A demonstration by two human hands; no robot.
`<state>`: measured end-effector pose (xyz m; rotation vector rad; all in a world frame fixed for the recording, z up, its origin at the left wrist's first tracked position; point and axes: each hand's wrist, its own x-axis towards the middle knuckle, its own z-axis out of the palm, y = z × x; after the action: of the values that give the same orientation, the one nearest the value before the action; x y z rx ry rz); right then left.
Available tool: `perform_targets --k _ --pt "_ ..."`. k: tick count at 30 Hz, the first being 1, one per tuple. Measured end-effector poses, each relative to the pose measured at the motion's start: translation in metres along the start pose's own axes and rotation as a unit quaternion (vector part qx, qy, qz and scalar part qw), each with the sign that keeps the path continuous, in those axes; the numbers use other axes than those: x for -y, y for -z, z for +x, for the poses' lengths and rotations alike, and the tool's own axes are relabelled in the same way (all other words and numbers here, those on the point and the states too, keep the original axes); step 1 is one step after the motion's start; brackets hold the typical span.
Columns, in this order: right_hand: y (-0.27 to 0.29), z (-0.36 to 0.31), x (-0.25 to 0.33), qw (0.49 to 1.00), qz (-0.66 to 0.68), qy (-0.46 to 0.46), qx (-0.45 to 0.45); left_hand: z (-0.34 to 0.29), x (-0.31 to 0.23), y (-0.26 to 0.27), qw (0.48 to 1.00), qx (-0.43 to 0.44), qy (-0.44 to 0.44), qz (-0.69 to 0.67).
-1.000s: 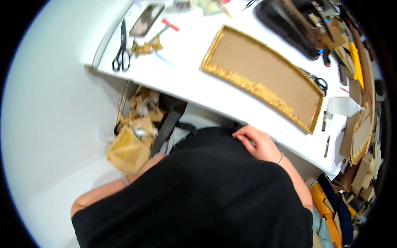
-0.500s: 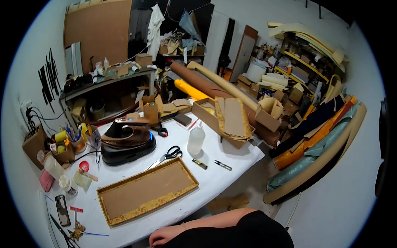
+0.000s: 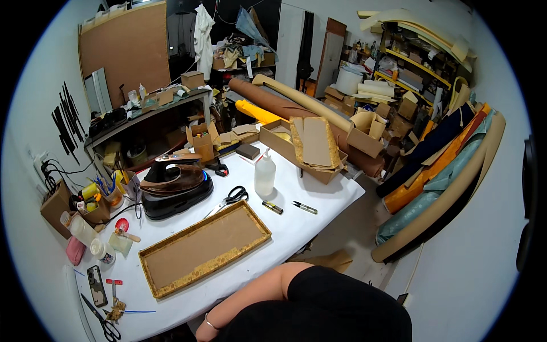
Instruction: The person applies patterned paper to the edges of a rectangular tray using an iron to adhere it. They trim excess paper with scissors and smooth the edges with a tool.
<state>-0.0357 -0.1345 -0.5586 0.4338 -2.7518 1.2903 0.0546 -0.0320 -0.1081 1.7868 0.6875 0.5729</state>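
Note:
My bare right forearm reaches from a black sleeve toward the lower edge, with a thin bracelet at the wrist. Of my right hand [image 3: 203, 332], only the part by the wrist shows; its fingers are cut off and nothing held can be seen. It is just off the table's front edge. My left hand is out of sight. Nearest on the table lies a shallow rectangular tray [image 3: 199, 246] with a brown bottom and gold-patterned edging. Black-handled scissors [image 3: 235, 195] lie behind it, beside a clear squeeze bottle [image 3: 265, 175], a small yellow-and-black tube [image 3: 272, 207] and thread snips [image 3: 305, 207].
An iron [image 3: 175, 185] stands on its black base at the back left. Glue jars [image 3: 102, 251], a phone [image 3: 97, 286] and large scissors [image 3: 102, 319] lie along the left side. A cardboard box [image 3: 273, 134] holds covered panels at the back; fabric rolls [image 3: 439, 182] lean at the right.
My right hand has slid down and left, mostly out of the picture, while more of the black sleeve has come in. The view has shifted slightly; the table's things lie as before.

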Motion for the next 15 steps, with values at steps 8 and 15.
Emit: perform_targets --k 8,15 --pt "0.019 0.021 0.008 0.987 -0.129 0.025 0.094 -0.023 0.001 -0.009 0.999 -0.02 0.01 0.029" --pt "0.05 0.048 0.126 0.994 -0.09 -0.013 0.067 -0.073 0.027 -0.029 0.996 -0.021 0.077 0.037"
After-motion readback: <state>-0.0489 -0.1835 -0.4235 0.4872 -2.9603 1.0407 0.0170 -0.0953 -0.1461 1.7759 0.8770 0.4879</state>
